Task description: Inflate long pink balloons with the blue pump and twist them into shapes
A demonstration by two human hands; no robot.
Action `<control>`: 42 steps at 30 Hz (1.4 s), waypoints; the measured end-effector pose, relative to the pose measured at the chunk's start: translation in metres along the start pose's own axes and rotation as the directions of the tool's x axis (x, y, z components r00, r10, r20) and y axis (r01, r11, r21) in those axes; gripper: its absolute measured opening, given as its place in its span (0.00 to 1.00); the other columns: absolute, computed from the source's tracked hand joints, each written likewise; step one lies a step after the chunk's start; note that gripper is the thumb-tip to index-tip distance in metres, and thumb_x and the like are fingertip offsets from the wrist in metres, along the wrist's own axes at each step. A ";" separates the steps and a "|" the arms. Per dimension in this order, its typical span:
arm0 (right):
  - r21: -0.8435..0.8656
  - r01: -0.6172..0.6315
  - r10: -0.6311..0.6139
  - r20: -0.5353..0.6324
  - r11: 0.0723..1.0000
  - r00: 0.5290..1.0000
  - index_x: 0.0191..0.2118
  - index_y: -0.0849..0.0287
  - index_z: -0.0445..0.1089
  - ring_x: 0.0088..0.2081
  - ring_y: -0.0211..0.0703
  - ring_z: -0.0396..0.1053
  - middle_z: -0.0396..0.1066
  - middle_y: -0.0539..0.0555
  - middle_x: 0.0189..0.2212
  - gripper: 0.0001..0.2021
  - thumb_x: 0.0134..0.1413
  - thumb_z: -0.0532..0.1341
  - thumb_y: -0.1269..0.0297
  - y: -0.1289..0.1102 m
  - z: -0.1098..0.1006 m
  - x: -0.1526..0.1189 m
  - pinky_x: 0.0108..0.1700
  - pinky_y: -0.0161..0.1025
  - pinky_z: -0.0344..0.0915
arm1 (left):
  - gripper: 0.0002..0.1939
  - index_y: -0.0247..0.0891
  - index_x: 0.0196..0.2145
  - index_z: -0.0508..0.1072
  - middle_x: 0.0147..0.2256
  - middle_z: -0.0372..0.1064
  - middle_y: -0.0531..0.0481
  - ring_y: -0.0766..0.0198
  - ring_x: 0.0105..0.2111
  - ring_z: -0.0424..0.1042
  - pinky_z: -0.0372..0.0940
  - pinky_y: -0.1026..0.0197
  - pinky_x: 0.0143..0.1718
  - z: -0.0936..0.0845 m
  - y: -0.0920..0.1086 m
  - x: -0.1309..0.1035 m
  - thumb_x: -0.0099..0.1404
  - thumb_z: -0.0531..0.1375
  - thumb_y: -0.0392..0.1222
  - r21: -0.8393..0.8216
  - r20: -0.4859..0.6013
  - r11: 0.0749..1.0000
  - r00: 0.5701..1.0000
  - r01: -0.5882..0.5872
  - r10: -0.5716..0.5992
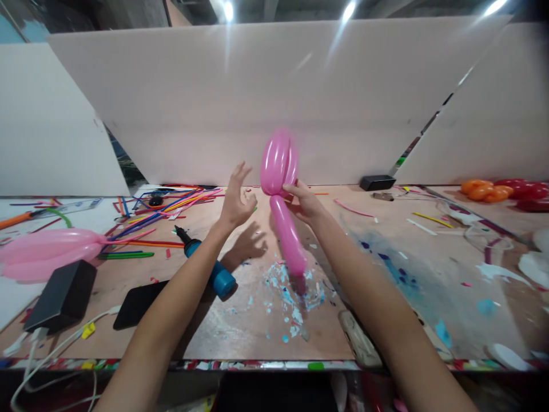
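A pink twisted balloon [277, 163] stands upright over the table, its rounded loops at the top and one long straight segment hanging below. My right hand [303, 201] grips it at the pinched joint between loops and stem. To the left of the balloon, my left hand [238, 197] is raised with its fingers apart, touching nothing. Under my left forearm lies a blue balloon pump [221, 279] with a black nozzle. The stem's lower end hangs above blue and white paint flecks on the tabletop.
Loose uninflated balloons [184, 206] lie in a bundle at the left. A light pink inflated balloon [51, 252], a black box [64, 294] with cables and a black phone [139, 303] are at left. White boards [278, 103] stand behind. Orange balloons [484, 190] sit far right.
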State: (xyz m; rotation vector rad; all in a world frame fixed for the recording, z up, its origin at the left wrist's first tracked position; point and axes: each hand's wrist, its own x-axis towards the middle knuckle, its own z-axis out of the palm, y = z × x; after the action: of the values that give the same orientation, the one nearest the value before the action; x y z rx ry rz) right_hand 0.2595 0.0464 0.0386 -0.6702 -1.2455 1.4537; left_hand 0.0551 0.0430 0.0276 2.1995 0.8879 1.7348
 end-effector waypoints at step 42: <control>-0.185 -0.194 0.225 0.164 0.963 0.961 0.36 0.56 0.63 0.19 0.35 0.65 0.67 0.49 0.22 0.21 0.56 0.58 0.40 0.008 0.028 -0.010 0.19 0.33 0.65 | 0.19 0.36 0.37 0.76 0.36 0.75 0.48 0.62 0.37 0.72 0.66 0.57 0.44 0.021 0.019 -0.001 0.52 0.70 0.50 -0.621 0.369 0.463 0.757 0.633 -0.539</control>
State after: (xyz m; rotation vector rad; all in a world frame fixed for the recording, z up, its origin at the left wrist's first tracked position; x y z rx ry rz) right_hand 0.2344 0.0281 0.0376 -0.8162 -1.4881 1.6265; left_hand 0.0812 0.0311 0.0305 1.2264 0.6460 1.2502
